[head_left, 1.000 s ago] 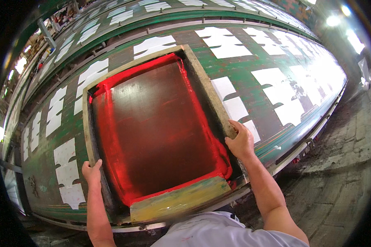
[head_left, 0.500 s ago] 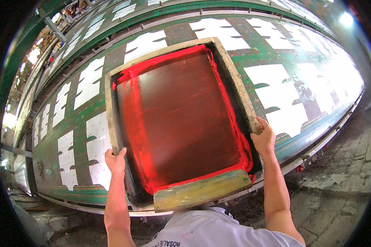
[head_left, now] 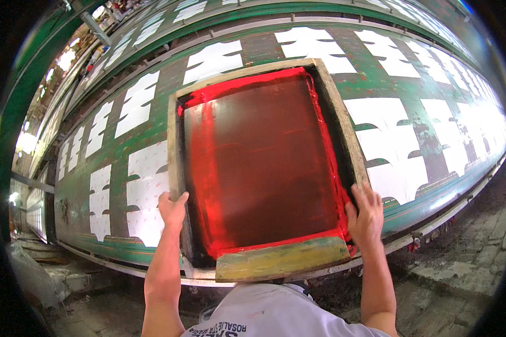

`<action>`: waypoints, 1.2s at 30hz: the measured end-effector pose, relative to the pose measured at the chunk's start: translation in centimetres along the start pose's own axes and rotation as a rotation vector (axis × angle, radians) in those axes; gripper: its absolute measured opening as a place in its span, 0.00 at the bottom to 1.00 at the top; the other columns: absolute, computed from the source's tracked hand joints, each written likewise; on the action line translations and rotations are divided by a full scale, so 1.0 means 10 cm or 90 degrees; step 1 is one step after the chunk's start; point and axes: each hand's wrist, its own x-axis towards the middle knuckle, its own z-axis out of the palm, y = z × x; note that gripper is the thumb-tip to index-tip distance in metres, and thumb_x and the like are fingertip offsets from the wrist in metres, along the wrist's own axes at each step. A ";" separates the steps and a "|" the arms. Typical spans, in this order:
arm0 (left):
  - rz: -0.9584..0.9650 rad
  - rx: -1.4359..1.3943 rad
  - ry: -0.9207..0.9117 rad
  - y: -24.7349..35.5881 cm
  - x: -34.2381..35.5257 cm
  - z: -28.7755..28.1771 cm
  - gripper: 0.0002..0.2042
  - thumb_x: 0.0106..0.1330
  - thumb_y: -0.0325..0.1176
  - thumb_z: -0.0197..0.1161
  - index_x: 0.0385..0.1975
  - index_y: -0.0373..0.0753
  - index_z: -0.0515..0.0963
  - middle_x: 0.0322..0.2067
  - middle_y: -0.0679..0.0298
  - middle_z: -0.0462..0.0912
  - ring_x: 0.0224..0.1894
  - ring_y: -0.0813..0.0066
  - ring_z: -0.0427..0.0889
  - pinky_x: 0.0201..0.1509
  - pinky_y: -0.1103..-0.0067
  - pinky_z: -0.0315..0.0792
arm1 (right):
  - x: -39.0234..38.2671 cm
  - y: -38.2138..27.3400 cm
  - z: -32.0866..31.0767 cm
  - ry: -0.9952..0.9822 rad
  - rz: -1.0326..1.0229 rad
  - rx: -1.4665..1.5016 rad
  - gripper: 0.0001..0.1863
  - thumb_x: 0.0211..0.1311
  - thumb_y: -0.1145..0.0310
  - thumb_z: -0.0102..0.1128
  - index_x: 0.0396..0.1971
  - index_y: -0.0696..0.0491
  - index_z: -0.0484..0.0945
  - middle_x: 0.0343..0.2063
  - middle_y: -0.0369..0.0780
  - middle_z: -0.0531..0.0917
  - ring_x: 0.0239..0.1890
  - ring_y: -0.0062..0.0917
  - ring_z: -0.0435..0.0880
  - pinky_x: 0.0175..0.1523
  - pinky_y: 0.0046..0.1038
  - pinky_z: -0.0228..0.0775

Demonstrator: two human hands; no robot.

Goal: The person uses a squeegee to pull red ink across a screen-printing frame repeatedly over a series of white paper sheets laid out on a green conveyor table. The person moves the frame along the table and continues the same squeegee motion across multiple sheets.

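A wooden-framed printing screen, its mesh dark and smeared with bright red ink along the borders, lies before me over the long table. My left hand grips its left rail, thumb on top. Over the right rail, near its lower part, my right hand is closed with the fingers bent across the wood. A squeegee with a yellowish, stained wooden face rests along the screen's near end, touched by neither hand. Whatever lies beneath the screen is hidden.
White cut fabric pieces lie in rows on the green-and-brown table. A rail runs along the table's near edge. Another table with white pieces stands beyond. Rough floor shows at right.
The view has shifted, so the table and screen both appear further right. My right hand has slid nearer along the right rail, its fingers now further over the top. My left hand keeps its grip.
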 end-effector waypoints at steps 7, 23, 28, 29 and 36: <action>-0.029 0.070 -0.020 -0.05 0.03 0.10 0.27 0.60 0.48 0.85 0.38 0.28 0.82 0.46 0.42 0.85 0.51 0.39 0.84 0.58 0.53 0.76 | -0.81 -1.08 -0.22 -0.380 -0.370 0.195 0.28 0.55 0.69 0.75 0.59 0.46 0.90 0.61 0.43 0.87 0.64 0.42 0.87 0.69 0.47 0.80; 0.020 0.013 0.013 0.02 -0.06 0.04 0.35 0.73 0.57 0.72 0.67 0.31 0.80 0.62 0.43 0.81 0.67 0.42 0.79 0.72 0.53 0.76 | -0.41 -1.98 -0.02 -0.522 -0.281 -0.060 0.26 0.56 0.74 0.74 0.57 0.45 0.89 0.48 0.41 0.92 0.53 0.43 0.92 0.60 0.47 0.85; 0.040 -0.021 0.014 -0.04 -0.04 0.07 0.35 0.77 0.58 0.68 0.67 0.30 0.80 0.62 0.42 0.81 0.68 0.41 0.79 0.73 0.52 0.75 | -0.79 -2.15 -0.02 -0.456 -0.276 -0.040 0.31 0.53 0.78 0.74 0.60 0.45 0.90 0.52 0.41 0.92 0.55 0.42 0.92 0.62 0.46 0.84; 0.044 -0.032 0.020 -0.05 -0.04 0.08 0.35 0.77 0.58 0.67 0.67 0.30 0.80 0.62 0.42 0.81 0.68 0.40 0.79 0.73 0.52 0.75 | -0.85 -2.16 0.00 -0.427 -0.279 -0.023 0.32 0.51 0.78 0.74 0.60 0.45 0.90 0.53 0.41 0.92 0.55 0.42 0.92 0.63 0.46 0.84; 0.072 -0.077 0.040 -0.13 0.00 0.14 0.32 0.82 0.57 0.62 0.67 0.29 0.81 0.62 0.40 0.81 0.67 0.39 0.79 0.72 0.52 0.74 | -0.95 -2.10 0.23 -0.285 -0.350 0.001 0.37 0.44 0.80 0.74 0.61 0.45 0.90 0.54 0.40 0.91 0.55 0.40 0.91 0.60 0.43 0.83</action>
